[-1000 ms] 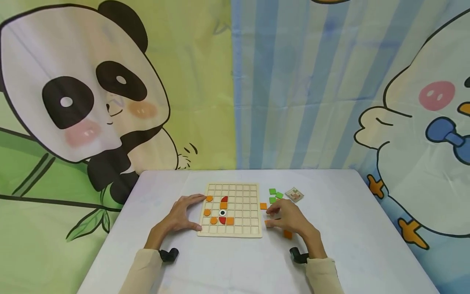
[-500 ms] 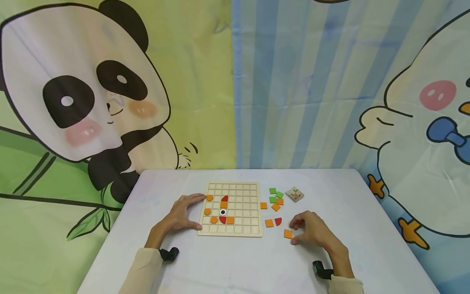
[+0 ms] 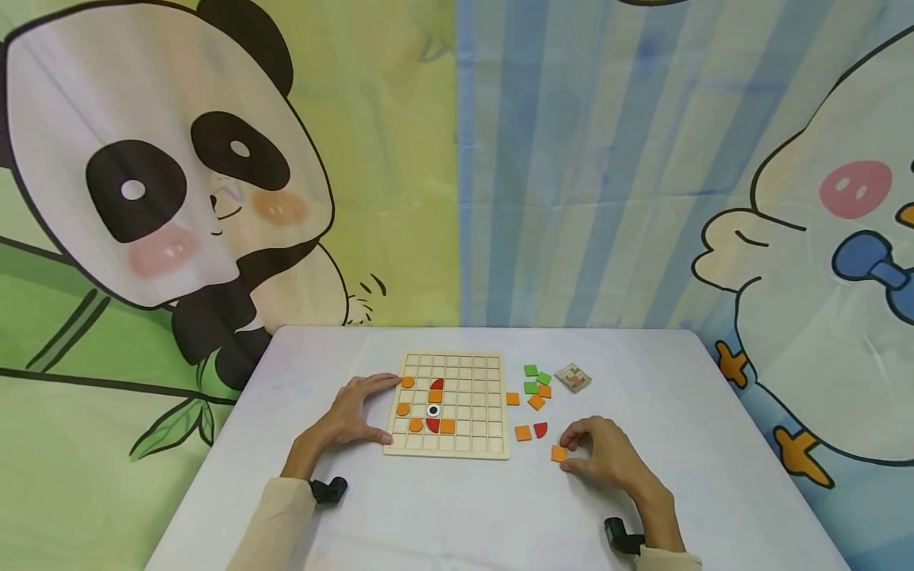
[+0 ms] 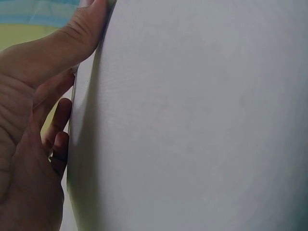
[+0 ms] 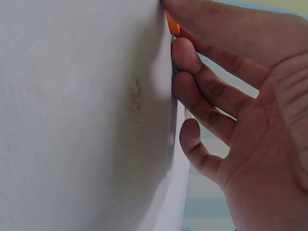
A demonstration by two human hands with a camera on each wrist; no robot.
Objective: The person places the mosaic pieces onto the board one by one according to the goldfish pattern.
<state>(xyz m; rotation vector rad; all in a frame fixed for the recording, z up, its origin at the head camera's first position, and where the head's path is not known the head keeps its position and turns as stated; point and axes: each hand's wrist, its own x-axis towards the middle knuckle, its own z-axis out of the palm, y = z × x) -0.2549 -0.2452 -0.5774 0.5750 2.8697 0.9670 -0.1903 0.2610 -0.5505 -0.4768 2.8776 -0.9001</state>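
A pale wooden grid board (image 3: pixel 471 390) lies on the white table in the head view. On its left half are orange discs (image 3: pixel 403 409), red quarter-round pieces (image 3: pixel 432 426), orange squares (image 3: pixel 447 427) and a round eye piece (image 3: pixel 433 410). My left hand (image 3: pixel 347 414) rests along the board's left edge, thumb and fingers spread apart. To the right of the board, my right hand (image 3: pixel 607 454) has thumb and fingertips at opposite sides of an orange square tile (image 3: pixel 558 454), pinching it close to the table. The right wrist view shows a sliver of this tile (image 5: pixel 172 23) beside the thumb.
Loose orange tiles (image 3: pixel 523 433), a red quarter-round (image 3: pixel 540 430) and several green squares (image 3: pixel 531 370) lie between the board and my right hand. A small patterned card (image 3: pixel 574 378) sits behind them. A printed curtain (image 3: pixel 571 198) hangs beyond the table's back edge.
My right hand has moved back toward the right and front, away from the tiles beside the board, and closed its fingertips on the front orange square. My left hand stays at the board.
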